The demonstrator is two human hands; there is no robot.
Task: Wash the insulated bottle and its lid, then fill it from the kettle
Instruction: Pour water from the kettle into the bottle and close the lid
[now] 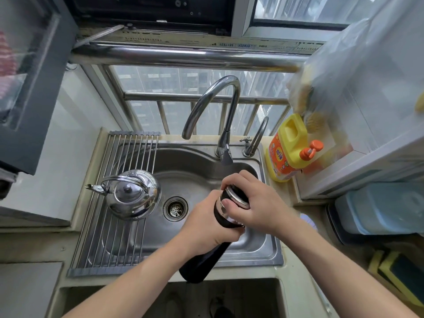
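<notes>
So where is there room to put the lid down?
The rack is bare in front of the kettle. The sink floor is open between the drain and the tap. It's crowded on the right, by the soap jug and blue box.

Both bare forearms reach forward. The left hand (206, 216) wraps the bottle (202, 260) below its neck; the right hand (257, 203) curls over the lid (237, 196).

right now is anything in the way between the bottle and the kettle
Nothing visible stands between them: only open sink lies between the bottle, gripped by the left hand, and the kettle on the rack to its left. The lid, under the right hand, covers the bottle's mouth.
</notes>
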